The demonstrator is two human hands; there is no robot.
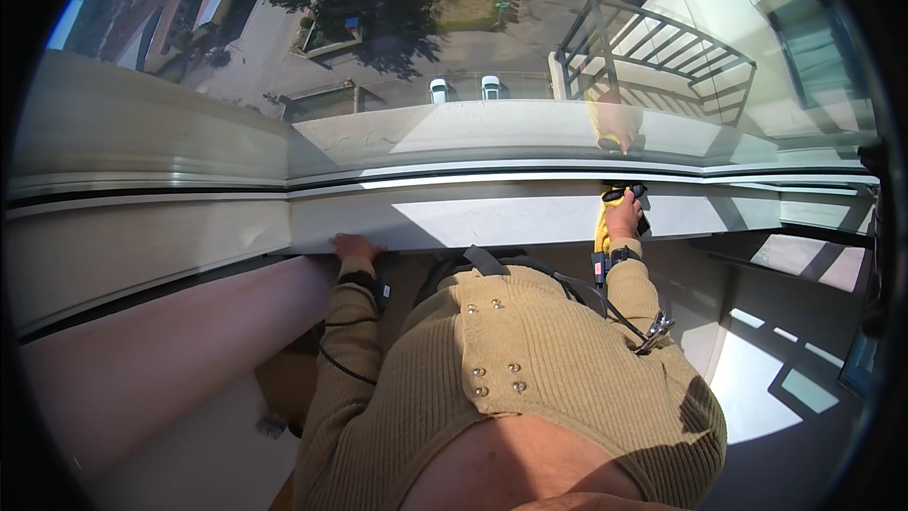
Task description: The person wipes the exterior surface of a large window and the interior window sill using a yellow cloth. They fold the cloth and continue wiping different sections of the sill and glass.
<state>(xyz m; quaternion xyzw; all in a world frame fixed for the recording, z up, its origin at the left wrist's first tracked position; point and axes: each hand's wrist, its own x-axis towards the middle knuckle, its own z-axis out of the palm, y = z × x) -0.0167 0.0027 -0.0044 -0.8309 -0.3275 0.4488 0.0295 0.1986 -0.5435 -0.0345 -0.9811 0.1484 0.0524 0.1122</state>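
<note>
My left hand (357, 246) rests on the front edge of the white window sill (445, 218), fingers apart and holding nothing. Farther right, my right hand (623, 216) is closed on a yellow and black thing (602, 224) on the sill, close to the foot of the window glass (454, 137). The yellow part looks like cloth and hangs beside my wrist; the black part sticks out past my fingers. Its exact kind is hard to make out. A reflection of this hand shows in the pane. Dark bands with small boxes circle both wrists.
Window frame rails (492, 175) run along the back of the sill. A pinkish padded surface (180, 350) lies at the left. Black cables (345, 364) run along my sleeves, with a metal clip (654, 329) by my right arm. Outside, far below, are parked cars (490, 88).
</note>
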